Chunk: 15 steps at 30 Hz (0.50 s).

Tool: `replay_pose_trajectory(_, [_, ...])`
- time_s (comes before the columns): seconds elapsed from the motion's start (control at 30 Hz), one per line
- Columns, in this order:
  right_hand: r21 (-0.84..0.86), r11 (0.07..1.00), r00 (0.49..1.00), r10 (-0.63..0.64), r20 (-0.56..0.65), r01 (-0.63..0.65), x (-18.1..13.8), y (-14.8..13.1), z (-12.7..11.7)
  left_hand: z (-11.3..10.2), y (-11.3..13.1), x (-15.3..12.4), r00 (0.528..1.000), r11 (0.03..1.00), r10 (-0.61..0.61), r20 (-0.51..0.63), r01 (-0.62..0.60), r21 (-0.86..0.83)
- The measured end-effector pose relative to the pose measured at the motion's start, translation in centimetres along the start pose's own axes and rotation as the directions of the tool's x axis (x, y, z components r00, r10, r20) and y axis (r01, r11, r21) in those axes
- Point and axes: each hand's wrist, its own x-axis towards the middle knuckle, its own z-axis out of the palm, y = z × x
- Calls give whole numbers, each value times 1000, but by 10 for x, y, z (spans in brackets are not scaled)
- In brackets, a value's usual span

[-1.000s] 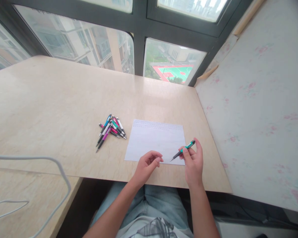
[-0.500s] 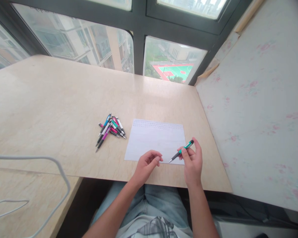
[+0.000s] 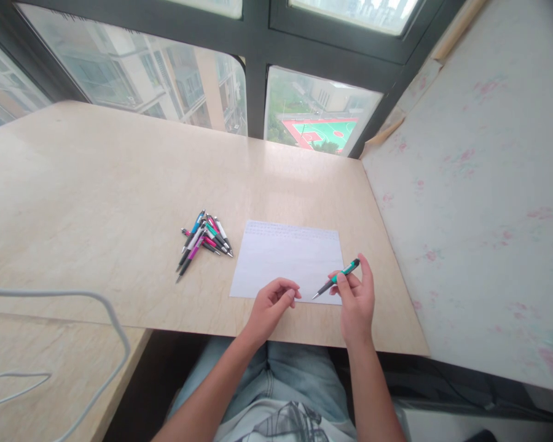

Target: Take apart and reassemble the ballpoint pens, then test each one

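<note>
My right hand (image 3: pixel 357 304) pinches a green and black pen (image 3: pixel 336 279) near its grip, with the tip pointing left and down over the lower right corner of a white sheet of paper (image 3: pixel 287 258). The sheet lies flat on the beige table (image 3: pixel 120 184) and carries faint lines of writing along its top edge. My left hand (image 3: pixel 273 305) rests at the sheet's lower edge with its fingers curled in; nothing shows in them. A pile of several pens (image 3: pixel 203 240) in blue, pink, green and white lies left of the paper.
A white cable (image 3: pixel 96 307) loops over the lower shelf at the left. A pale flowered wall (image 3: pixel 479 184) borders the table on the right. Dark-framed windows (image 3: pixel 258 92) run along the far edge.
My right hand with the pen has shifted very slightly left and up. The left hand, the paper and the pile of pens stay as they were.
</note>
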Motion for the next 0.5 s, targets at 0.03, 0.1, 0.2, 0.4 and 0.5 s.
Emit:
replay_pose_trajectory(0.03, [1, 1000, 1000, 1, -5, -1, 1, 0, 0, 0, 0, 0, 1000, 1000, 2, 1, -2, 1])
replay_pose_trajectory(0.1, [7, 1000, 1000, 1, -7, -1, 3, 0, 2, 0, 0, 0, 1000, 1000, 11, 1, -11, 0])
replay_pose_trajectory(0.2, [24, 999, 1000, -22, -17, 22, 7, 1, 9, 0, 0, -1, 1000, 1000, 24, -9, -24, 0])
replay_pose_trajectory(0.4, [30, 998, 998, -58, -12, 59, 18, 3, 25, -1, 1, -1, 1000, 1000, 21, -9, -21, 13])
replay_pose_trajectory(0.5, [25, 998, 998, -65, 4, 64, 22, 1, 29, -1, 0, -1, 1000, 1000, 12, 3, -12, 10])
